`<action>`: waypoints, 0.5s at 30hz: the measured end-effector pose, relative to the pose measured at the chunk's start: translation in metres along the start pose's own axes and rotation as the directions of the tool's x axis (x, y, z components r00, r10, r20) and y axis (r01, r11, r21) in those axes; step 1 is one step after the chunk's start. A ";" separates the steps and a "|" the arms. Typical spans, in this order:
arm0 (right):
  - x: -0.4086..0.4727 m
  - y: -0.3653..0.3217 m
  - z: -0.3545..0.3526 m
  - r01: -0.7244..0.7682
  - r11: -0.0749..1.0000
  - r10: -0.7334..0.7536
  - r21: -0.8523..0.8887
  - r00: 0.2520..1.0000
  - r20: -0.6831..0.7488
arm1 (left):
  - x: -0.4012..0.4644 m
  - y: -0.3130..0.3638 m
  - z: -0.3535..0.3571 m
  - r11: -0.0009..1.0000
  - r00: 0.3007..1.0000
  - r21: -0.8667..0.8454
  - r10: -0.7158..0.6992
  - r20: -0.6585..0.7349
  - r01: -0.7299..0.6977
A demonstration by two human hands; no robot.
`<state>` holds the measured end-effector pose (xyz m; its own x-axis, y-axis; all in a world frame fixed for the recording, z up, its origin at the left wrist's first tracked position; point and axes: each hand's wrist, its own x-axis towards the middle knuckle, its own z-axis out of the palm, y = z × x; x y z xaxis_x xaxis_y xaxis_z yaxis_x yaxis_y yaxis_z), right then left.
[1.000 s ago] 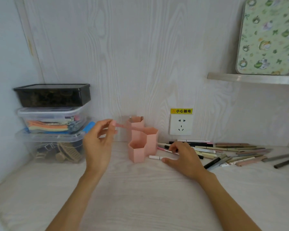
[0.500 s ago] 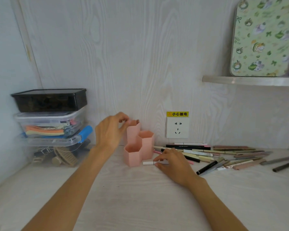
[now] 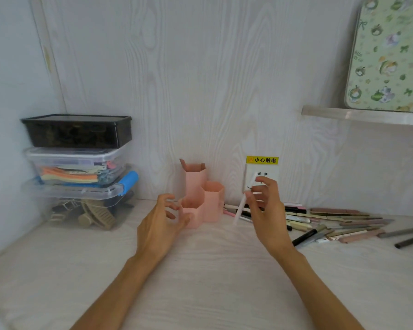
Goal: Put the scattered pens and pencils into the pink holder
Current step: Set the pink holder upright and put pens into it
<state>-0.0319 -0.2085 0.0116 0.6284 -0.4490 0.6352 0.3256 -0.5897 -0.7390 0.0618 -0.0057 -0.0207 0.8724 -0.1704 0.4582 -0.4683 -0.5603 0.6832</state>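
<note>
White woodgrain desk [image 3: 200,282]: your left hand [image 3: 160,225] hovers spread and empty beside the pink holder [image 3: 202,195], which shows one pen so far. Your right hand [image 3: 265,210] pinches a white pen [image 3: 240,209]; most scattered pens [image 3: 332,225] remain.

The pale wood-grain tabletop [image 3: 200,282] carries a pink hexagonal plastic holder [image 3: 202,201] at its back edge, stacked clear plastic boxes [image 3: 79,186] in its back-left corner, and scattered pens and pencils [image 3: 332,225] along the back-right edge.
</note>
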 end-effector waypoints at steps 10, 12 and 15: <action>0.063 -0.066 0.044 0.174 0.975 -0.147 0.137 0.971 -0.187 | -0.007 0.003 0.001 0.982 0.994 0.153 0.110 0.004 -0.109; 0.072 -0.071 0.058 0.183 0.982 -0.174 0.045 0.974 -0.146 | -0.009 0.002 0.000 0.974 0.991 0.182 0.129 0.029 -0.132; 0.071 -0.070 0.071 0.179 0.981 -0.180 -0.069 0.984 -0.004 | -0.011 0.002 0.003 0.972 0.986 0.179 0.137 0.090 -0.152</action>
<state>0.0404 -0.1519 0.0925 0.5570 -0.3381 0.7586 0.3837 -0.7054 -0.5960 0.0511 -0.0072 -0.0259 0.8088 -0.3177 0.4948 -0.5624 -0.6639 0.4929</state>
